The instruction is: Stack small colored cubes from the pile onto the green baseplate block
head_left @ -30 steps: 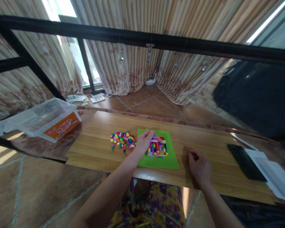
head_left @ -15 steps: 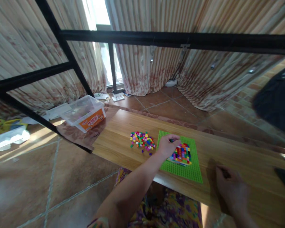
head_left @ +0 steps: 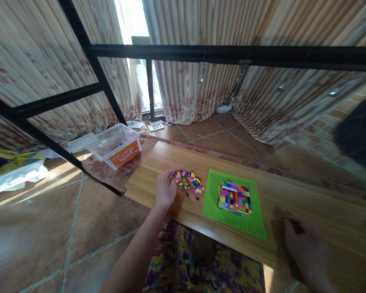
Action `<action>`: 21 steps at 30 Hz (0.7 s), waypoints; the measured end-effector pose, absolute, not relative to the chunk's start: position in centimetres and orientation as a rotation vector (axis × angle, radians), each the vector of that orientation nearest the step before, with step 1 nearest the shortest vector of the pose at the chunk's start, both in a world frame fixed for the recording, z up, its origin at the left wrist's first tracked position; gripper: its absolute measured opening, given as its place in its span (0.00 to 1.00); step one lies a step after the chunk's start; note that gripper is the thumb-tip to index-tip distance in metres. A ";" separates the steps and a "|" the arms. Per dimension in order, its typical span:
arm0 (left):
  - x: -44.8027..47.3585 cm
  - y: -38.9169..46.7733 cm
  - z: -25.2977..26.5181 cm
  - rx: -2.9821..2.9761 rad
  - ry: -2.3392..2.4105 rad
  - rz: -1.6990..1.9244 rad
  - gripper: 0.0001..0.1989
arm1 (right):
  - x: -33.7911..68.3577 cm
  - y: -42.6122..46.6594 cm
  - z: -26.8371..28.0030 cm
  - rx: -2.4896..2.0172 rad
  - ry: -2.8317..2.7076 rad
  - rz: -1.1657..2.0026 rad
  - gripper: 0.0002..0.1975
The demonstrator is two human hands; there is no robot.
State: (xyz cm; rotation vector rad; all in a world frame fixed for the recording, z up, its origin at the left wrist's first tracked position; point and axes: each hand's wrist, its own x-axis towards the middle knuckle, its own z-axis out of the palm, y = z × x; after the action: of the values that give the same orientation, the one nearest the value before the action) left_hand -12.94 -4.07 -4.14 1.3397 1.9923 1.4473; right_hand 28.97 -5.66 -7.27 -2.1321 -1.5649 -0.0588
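Observation:
My left hand (head_left: 166, 189) is at the left edge of a loose pile of small coloured building bricks (head_left: 189, 181). Its thumb and forefinger are pinched together at the pile; whatever is between them is too small to make out. A green studded baseplate (head_left: 212, 203) lies to the right of the pile. On it stands a low, roughly square block of multicoloured bricks (head_left: 234, 198), built up in layers. My right hand (head_left: 306, 248) rests on the table right of the baseplate, fingers curled inward, and what it may hold is hidden in shadow.
The wooden table (head_left: 167, 156) carries all the bricks. Beyond its left end, a clear plastic bin (head_left: 118, 144) with an orange label stands on the floor. A black metal frame (head_left: 183, 53) crosses in front of the curtains (head_left: 183, 89). A dark rounded object (head_left: 358, 134) is at far right.
My left hand has moved left from above the brick block to the loose pile, uncovering the block. My right hand stays in place; the view has shifted slightly.

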 end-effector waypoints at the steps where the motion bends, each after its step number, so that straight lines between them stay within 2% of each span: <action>1: -14.2 -4.4 -4.4 1.351 2.051 1.424 0.12 | 28.9 -5.7 -7.2 -2.150 -1.554 -0.059 0.19; 9: -15.2 -5.2 -3.9 1.739 2.203 0.986 0.12 | 29.1 -5.7 -7.2 -2.125 -1.560 -0.050 0.19; 17: -13.9 -4.4 -3.9 1.775 2.317 0.890 0.09 | 29.0 -5.7 -7.0 -2.137 -1.568 -0.047 0.19; 21: -14.0 -4.5 -4.0 1.741 2.271 0.963 0.07 | 28.9 -5.7 -6.8 -2.124 -1.565 -0.056 0.20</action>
State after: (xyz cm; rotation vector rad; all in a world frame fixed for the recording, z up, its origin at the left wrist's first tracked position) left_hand -14.01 -4.55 -4.05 1.7415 2.2706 0.9626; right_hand 28.89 -5.69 -6.84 -2.1245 -1.5652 -0.0563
